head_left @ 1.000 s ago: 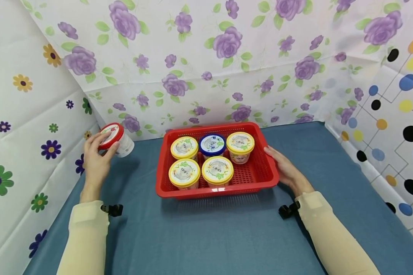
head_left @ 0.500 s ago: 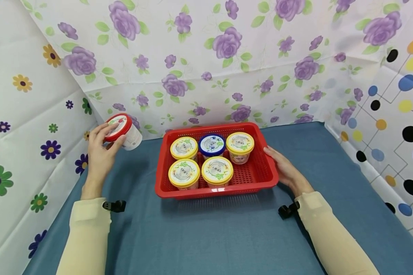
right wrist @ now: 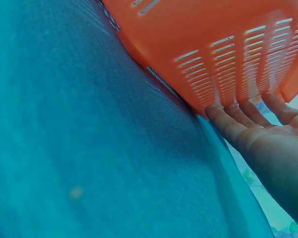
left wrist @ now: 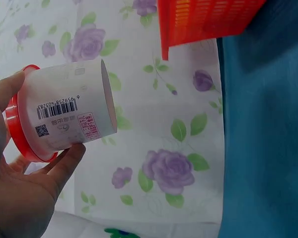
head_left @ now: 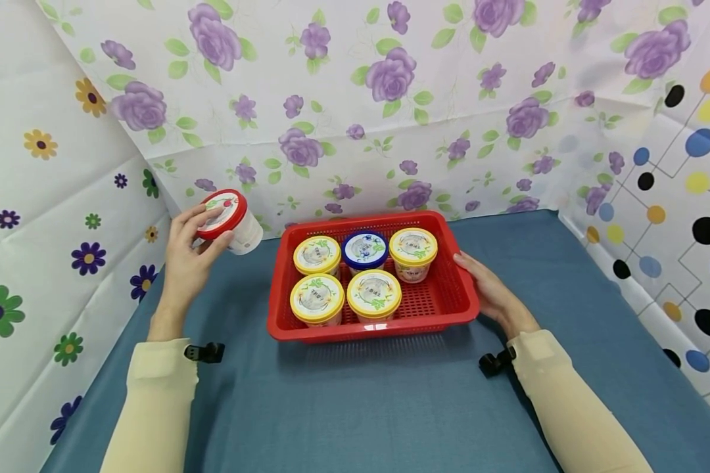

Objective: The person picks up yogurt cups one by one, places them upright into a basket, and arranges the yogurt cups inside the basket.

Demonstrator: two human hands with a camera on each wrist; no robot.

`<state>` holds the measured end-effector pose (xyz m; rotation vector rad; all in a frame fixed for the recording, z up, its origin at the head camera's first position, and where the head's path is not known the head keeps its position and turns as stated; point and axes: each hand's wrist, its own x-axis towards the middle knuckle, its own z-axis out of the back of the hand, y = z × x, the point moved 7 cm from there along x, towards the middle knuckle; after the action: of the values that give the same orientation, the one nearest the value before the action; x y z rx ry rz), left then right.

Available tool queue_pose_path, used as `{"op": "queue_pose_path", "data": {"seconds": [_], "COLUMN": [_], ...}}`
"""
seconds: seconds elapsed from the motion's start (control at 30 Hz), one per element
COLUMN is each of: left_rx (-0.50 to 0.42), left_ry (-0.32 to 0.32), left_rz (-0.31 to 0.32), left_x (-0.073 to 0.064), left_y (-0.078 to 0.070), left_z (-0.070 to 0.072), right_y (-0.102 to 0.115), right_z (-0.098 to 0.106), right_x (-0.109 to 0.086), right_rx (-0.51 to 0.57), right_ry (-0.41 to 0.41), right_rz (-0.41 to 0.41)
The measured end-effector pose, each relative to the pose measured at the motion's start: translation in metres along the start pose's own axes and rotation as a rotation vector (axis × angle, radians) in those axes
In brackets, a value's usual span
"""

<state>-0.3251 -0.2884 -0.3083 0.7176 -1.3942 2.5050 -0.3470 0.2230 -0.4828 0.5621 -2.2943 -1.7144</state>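
My left hand grips a white paper tub with a red lid by its lid end, off the table and tilted. The left wrist view shows the tub's side with a barcode, its base facing the basket. My right hand touches the right end of a red plastic basket; in the right wrist view straight fingers rest against its slotted wall. In the basket stand several yellow-lidded tubs and one blue-lidded tub, all upright. Its front right part shows bare floor.
A blue cloth covers the table. Behind it hangs a purple-flowered cloth; a flower-print cloth stands at the left and a dotted one at the right.
My left hand has moved rightward and slightly up with the red-lidded tub, nearer the basket. The right hand, the basket and the tubs in it stay in place.
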Motion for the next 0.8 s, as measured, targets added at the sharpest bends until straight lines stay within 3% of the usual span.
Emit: {"op": "queue_pose_path", "data": {"seconds": [0.5, 0.8], "left_rx": [-0.070, -0.145], "left_ry": [0.049, 0.113], "left_rz": [-0.096, -0.126], "left_x": [0.018, 0.023], "left_y": [-0.041, -0.055], "left_z": [-0.029, -0.048], "right_y": [0.000, 0.000], "right_z": [0.001, -0.001], "right_x": [-0.001, 0.000], "right_rx": [0.003, 0.007], "right_ry": [-0.008, 0.000], "right_rz": [0.000, 0.000]}}
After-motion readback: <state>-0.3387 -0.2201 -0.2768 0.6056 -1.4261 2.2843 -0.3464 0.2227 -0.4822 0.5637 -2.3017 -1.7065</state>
